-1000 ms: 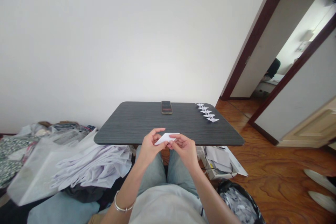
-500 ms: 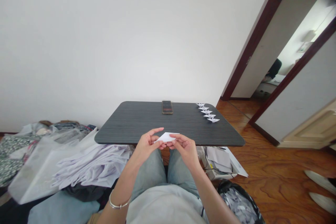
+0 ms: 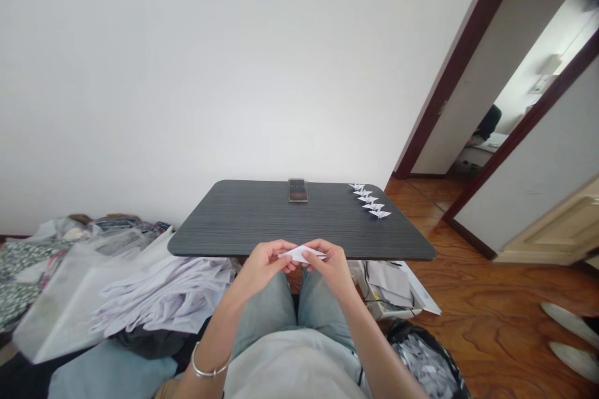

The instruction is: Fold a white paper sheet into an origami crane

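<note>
A small folded white paper (image 3: 299, 252), pointed at both ends, is held above the front edge of the dark table (image 3: 253, 215). My left hand (image 3: 266, 265) pinches its left end between thumb and fingers. On the other side, my right hand (image 3: 330, 262) grips the right part, its thumb lying across the front of the paper. The fingers hide part of the folds. Several folded paper cranes (image 3: 373, 206) stand in a slanting row at the table's right side.
A phone (image 3: 298, 191) lies at the table's back edge. Clothes (image 3: 163, 293) are piled at the left. Below on the right are a box with papers (image 3: 388, 287) and a black bag of paper scraps (image 3: 425, 365). Someone's shoes (image 3: 571, 340) show at far right.
My left index finger, raised before, has come down onto the paper. Both hands are closer together, and the paper now looks narrower, like a flat diamond.
</note>
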Demonstrator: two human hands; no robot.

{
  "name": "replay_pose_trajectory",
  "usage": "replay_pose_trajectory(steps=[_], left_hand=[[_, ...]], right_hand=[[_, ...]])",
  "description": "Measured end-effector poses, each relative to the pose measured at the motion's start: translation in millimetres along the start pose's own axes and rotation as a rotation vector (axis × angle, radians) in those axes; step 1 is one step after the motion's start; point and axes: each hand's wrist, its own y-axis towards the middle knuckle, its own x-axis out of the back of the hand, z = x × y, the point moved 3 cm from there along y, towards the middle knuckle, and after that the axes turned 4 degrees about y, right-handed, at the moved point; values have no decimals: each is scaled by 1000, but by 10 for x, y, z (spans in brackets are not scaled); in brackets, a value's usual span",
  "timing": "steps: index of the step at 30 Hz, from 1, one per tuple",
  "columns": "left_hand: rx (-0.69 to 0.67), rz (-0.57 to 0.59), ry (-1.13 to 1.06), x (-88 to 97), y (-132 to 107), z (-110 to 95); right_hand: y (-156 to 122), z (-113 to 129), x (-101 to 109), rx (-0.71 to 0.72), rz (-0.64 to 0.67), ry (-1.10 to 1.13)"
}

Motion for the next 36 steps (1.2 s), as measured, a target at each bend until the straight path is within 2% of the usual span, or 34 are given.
replay_pose_trajectory(steps=[5,8,14,26,36], left_hand=[[-54,-114,-15,-8,23,33],[-12,-171,-103,-22,30,69],[22,-160,-155,-55,20,50],[31,-71,-201,-19,-30,-6],[15,-140,-272,-44,-34,-44]], right_hand=[[-26,15,-37,-27,-42,78],[-42,37,-63,-41,-38,114],[-72,52,-68,-41,-8,100],[-76,132,-80,-20,-18,230],[-85,140,-96,35,-22,231]])
